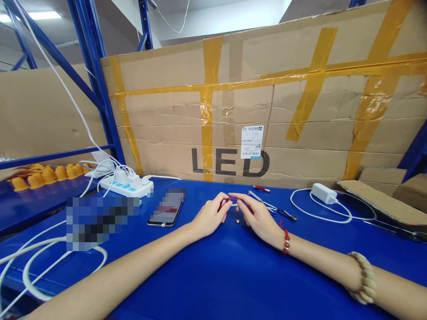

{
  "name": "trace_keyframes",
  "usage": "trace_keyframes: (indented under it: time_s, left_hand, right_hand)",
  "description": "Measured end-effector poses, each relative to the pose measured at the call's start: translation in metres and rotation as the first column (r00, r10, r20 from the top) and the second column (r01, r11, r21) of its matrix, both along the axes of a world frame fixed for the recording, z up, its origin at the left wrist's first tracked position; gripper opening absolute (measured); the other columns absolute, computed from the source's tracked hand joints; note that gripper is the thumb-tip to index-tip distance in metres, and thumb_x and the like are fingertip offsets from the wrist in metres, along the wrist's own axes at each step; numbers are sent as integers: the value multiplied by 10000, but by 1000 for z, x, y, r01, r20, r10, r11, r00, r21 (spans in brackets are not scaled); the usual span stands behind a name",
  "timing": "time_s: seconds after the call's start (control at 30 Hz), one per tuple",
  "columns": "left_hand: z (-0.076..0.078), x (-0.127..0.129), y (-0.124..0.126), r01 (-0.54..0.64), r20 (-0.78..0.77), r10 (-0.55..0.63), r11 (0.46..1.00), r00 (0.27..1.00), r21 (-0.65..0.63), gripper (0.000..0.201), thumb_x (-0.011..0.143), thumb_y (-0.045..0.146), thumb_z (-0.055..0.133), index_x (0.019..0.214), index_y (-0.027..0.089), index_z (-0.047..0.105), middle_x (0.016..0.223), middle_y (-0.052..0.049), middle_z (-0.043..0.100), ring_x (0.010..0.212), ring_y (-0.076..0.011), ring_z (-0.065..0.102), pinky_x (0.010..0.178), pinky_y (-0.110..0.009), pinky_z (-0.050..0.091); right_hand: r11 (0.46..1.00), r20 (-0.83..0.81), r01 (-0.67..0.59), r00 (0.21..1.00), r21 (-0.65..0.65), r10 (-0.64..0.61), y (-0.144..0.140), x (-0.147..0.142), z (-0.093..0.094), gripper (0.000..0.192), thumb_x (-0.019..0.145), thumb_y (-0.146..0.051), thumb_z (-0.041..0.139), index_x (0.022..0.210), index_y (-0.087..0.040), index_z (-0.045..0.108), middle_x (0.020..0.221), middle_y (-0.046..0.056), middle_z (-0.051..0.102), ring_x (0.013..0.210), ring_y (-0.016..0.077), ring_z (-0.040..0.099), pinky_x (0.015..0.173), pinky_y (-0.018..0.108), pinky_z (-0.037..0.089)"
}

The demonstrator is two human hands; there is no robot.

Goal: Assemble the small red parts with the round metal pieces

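Observation:
In the middle of the blue table, my left hand [210, 216] is closed in a pinch on a thin red cord [232, 199]. My right hand [256, 217] meets it from the other side, its fingertips together at the cord's other end; their exact grip is partly hidden. A thin whitish piece [235, 205] shows between the two hands, too small to name. Just below the fingers lies a small silver bead [237, 221]. Beaded bracelets circle my right wrist and forearm.
Behind my right hand lie metal tweezers-like tools [258, 197], a red pen [261, 189] and a small black-handled tool [287, 214]. A phone [167, 208] and white power strip [128, 184] are left, a white charger [323, 194] right. A large cardboard sheet [167, 129] stands behind.

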State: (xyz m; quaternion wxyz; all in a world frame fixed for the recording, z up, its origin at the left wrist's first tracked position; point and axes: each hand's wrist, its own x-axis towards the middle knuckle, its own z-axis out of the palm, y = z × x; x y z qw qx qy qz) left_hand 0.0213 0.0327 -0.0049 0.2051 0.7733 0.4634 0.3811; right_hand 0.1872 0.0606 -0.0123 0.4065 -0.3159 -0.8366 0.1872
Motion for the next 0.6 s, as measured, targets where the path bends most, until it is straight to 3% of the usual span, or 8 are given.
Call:
trace_keyframes:
  time_s: [0.2,0.37,0.53,0.6]
  left_hand:
    - [0,0,0,-15,29,15,1000,999,2,220,886,371,323,916,198,455,508,76,462,501,-89,482,560,-192,362]
    - [2,0,-4,-8,8,8,1000,1000,-8,196,892,339,317,904,207,461,544,65,477,520,-91,483,556,-188,355]
    - [4,1,-6,-21,14,21,999,1000,-29,175,885,335,337,903,215,462,563,60,478,553,-98,486,572,-190,355]
    - [4,1,-6,-31,10,31,999,999,-36,176,883,341,339,915,220,463,564,59,478,559,-101,487,582,-193,359]
  right_hand:
    - [989,44,-52,997,-135,59,-5,0,2,390,882,-354,370,1230,-196,443,773,25,592,506,88,517,509,228,441]
    - [992,73,-39,996,-118,48,-5,0,3,400,839,-374,438,1177,-163,482,799,44,590,484,87,490,456,226,412]
    - [998,157,-52,986,-36,57,-5,0,6,253,840,-364,434,872,-168,590,774,35,568,513,91,475,490,228,399]
    - [997,182,-61,981,-42,67,-6,1,7,286,858,-364,402,737,-168,571,728,26,551,522,94,471,507,227,395]
